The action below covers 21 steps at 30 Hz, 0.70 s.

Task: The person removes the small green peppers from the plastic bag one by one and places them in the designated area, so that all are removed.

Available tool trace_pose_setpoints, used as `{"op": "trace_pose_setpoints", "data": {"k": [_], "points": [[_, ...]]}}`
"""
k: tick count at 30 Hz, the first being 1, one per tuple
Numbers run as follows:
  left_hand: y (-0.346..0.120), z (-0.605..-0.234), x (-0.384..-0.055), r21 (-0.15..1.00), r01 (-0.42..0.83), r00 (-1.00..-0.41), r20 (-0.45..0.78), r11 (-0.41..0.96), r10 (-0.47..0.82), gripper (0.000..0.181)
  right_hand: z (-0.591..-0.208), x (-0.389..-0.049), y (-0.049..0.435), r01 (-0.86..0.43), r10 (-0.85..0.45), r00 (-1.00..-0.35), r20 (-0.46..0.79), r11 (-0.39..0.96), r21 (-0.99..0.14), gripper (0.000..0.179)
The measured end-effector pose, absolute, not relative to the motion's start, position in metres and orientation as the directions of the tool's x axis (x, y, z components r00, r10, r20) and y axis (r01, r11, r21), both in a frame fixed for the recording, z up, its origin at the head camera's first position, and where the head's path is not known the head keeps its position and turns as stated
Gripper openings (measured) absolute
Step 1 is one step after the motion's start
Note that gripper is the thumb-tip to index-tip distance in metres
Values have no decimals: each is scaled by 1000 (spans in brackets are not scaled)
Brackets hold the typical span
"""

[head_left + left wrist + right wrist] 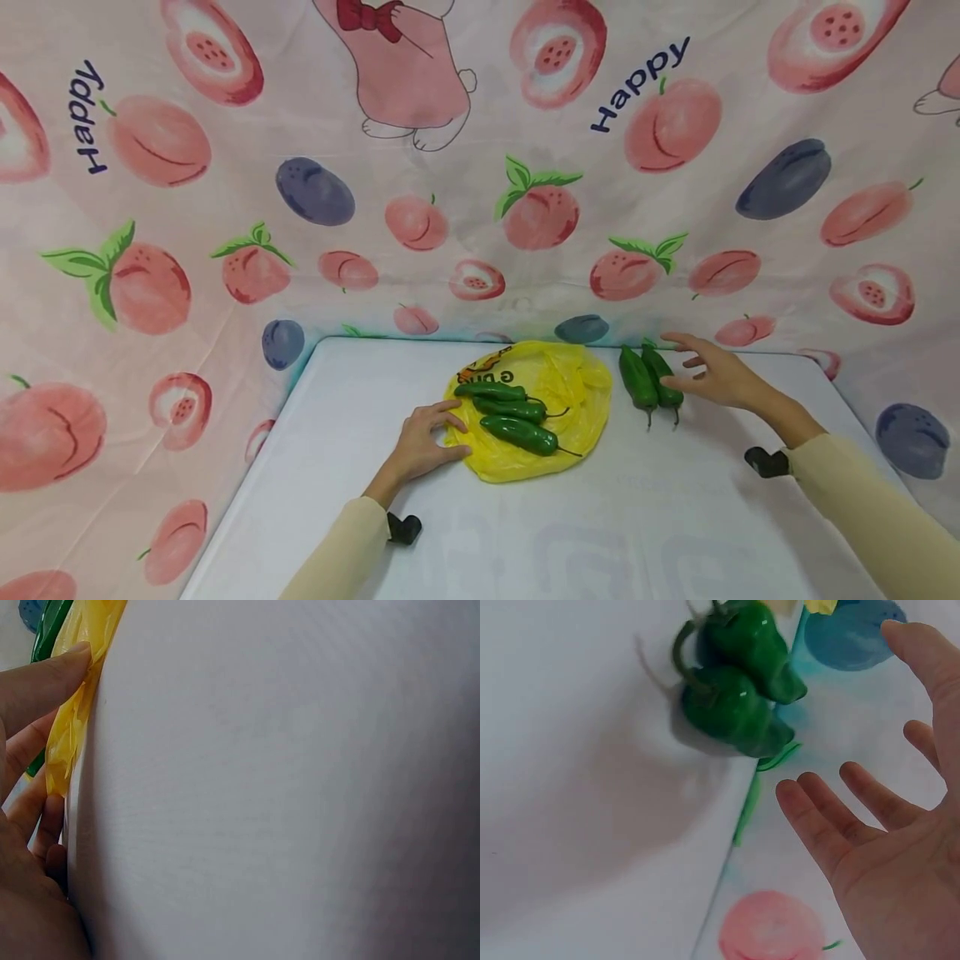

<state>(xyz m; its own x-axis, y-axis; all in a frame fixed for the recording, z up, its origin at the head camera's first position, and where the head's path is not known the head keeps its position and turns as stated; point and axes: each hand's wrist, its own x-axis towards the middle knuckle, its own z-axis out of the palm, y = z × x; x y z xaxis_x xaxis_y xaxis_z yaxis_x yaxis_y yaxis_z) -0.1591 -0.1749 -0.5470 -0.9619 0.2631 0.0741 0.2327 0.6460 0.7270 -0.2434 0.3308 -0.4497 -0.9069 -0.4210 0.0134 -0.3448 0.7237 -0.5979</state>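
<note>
Three glossy green peppers (517, 434) lie on a crumpled yellow plastic bag (589, 425) spread flat on the table. My left hand (422, 444) touches the bag's left edge, thumb apart from the fingers. The left wrist view shows the thumb (45, 686) against the yellow plastic (94, 634), with a strip of green pepper (46, 630) behind. To the bag's right, two more green peppers (638, 379) lie side by side, stems toward me. My right hand (716, 377) hovers just right of them, fingers spread, holding nothing; the right wrist view shows a gap between its fingertips and the peppers (731, 712).
The white table (570, 542) ends at a back edge close behind the bag and the peppers. A fruit-print cloth (480, 167) hangs behind and at the sides. A dark device (405, 528) shows at the left wrist and another (767, 462) at the right.
</note>
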Motion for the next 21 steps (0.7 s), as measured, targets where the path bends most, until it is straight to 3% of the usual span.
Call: {"op": "trace_pose_setpoints", "data": {"k": [21], "points": [[-176,-550,-161,721,243,-960,84,649,266,22,-411,-252,273,-491,-560,-827,40,686,-537,73]]}}
